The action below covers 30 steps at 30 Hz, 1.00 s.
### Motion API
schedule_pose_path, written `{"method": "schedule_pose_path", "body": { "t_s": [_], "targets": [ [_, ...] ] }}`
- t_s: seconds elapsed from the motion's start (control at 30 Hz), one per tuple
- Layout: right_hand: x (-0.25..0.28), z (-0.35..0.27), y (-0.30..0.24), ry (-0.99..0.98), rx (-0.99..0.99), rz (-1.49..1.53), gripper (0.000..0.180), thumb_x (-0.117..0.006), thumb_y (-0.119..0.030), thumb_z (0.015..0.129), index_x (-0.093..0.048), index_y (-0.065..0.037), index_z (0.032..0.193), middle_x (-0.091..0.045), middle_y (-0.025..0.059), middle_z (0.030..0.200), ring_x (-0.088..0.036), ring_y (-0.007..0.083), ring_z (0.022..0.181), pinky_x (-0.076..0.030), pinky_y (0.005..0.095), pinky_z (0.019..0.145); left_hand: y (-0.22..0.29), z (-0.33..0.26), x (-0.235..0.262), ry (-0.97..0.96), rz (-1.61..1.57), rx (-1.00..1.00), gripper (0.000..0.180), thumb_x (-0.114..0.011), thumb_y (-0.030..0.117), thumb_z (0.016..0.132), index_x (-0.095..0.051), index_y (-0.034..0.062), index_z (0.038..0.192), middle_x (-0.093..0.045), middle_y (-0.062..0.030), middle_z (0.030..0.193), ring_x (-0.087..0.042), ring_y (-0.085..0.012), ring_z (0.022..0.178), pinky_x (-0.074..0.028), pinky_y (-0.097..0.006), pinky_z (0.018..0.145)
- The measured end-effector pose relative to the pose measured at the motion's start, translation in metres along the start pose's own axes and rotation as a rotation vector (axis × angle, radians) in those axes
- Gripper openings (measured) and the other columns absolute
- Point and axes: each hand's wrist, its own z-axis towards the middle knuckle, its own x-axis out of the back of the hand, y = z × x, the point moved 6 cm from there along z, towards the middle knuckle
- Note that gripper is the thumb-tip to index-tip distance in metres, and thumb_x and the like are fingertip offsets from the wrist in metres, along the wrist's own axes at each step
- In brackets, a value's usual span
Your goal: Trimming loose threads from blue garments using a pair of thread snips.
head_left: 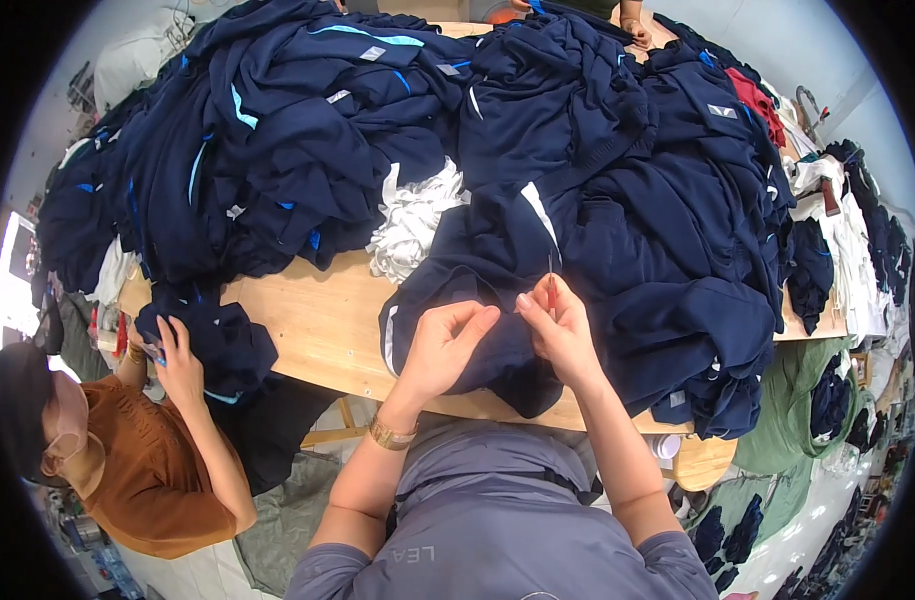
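In my right hand point(560, 335) is a slim red-handled pointed tool point(553, 290), its thin metal tip sticking up past the fingers; I cannot tell whether it is a seam ripper or thread snips. My left hand point(440, 348) is closed beside it, thumb against the fingers, and whatever it pinches is hidden or too fine to see. Both hands are over a navy garment point(508, 375) with white trim, which lies on the wooden table point(303, 310) and hangs at its near edge. The two hands are slightly apart.
Navy garments are heaped on the left point(298, 140) and right point(678, 220), around a pile of white strips point(418, 220). A co-worker in brown point(168, 460) handles a navy piece at left. Another person's hand point(638, 32) shows at the far edge. A green sack point(793, 400) stands at right.
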Motion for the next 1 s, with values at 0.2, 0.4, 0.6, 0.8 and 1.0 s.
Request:
{"method": "schedule_pose_path", "body": {
  "t_s": [0.2,0.4,0.6,0.8,1.0],
  "targets": [
    [0.001,0.008,0.001,-0.034,0.256,-0.151,0.03,-0.065,-0.009,0.084,-0.037,-0.01,0.071,-0.038,-0.0058,0.065,-0.034,0.0014,0.06,-0.03,0.0168,0.053,-0.002,0.002,0.003,0.015,0.042,-0.03,0.028,-0.057,0.02,0.09,-0.057,-0.0029,0.075,-0.043,0.004,0.061,-0.036,-0.003,0.062,-0.032,-0.021,0.053],
    [0.014,0.011,-0.015,0.046,0.362,-0.119,0.033,-0.063,-0.006,0.085,-0.034,-0.011,0.072,-0.039,-0.0044,0.068,-0.035,0.0021,0.064,-0.031,0.0161,0.057,-0.004,0.003,0.012,-0.078,0.011,0.006,0.025,-0.067,0.019,0.083,-0.059,-0.0031,0.074,-0.048,0.0032,0.059,-0.038,-0.002,0.06,-0.034,-0.022,0.051],
    [0.066,0.01,-0.071,0.259,0.581,-0.028,0.031,-0.062,-0.004,0.085,-0.034,-0.013,0.075,-0.042,-0.0057,0.071,-0.036,0.0013,0.066,-0.031,0.0154,0.061,-0.006,0.004,0.07,-0.233,0.341,0.127,0.028,-0.08,0.021,0.068,-0.063,-0.0014,0.069,-0.05,0.0038,0.054,-0.04,-0.0008,0.054,-0.035,-0.021,0.047],
    [0.125,-0.001,-0.095,0.435,0.704,0.051,0.028,-0.064,-0.003,0.083,-0.04,-0.013,0.076,-0.044,-0.0045,0.074,-0.047,0.0061,0.073,-0.037,0.0195,0.072,0.05,0.0,0.128,-0.015,0.646,-0.085,0.027,-0.074,0.016,0.074,-0.058,-0.0025,0.062,-0.047,0.0001,0.052,-0.038,-0.0021,0.053,-0.03,-0.023,0.046],
    [0.178,-0.004,-0.085,0.534,0.662,0.263,0.018,-0.063,-0.007,0.085,-0.048,-0.013,0.077,-0.051,-0.0031,0.074,-0.049,0.0061,0.07,-0.04,0.0202,0.068,0.05,-0.025,0.216,0.5,0.327,-0.129,0.041,-0.055,0.022,0.092,-0.05,0.0028,0.056,-0.041,0.0077,0.054,-0.035,-0.0009,0.056,-0.025,-0.02,0.05]
  ]
}}
